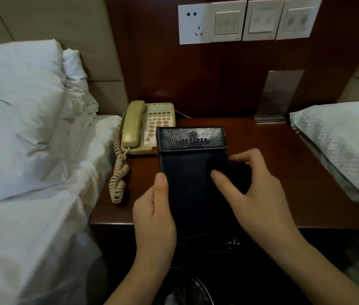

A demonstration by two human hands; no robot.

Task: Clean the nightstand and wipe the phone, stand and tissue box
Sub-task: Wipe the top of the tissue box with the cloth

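Observation:
A dark blue leather tissue box [187, 164] is held tilted above the brown nightstand [284, 172]. My left hand [154, 216] grips its left side, thumb on the front face. My right hand [260, 194] presses a dark cloth [238, 172] against the box's right side, thumb and fingers curled round the cloth. A beige corded phone [147, 128] sits at the nightstand's back left, its coiled cord [119, 172] trailing forward. A clear acrylic stand [277, 97] is upright at the back right.
White pillows and bedding [31, 128] border the nightstand on the left, another pillow [346, 146] on the right. Wall socket and switches [246, 20] are above. A bin with a dark liner [187, 289] sits below, in front of the nightstand drawer.

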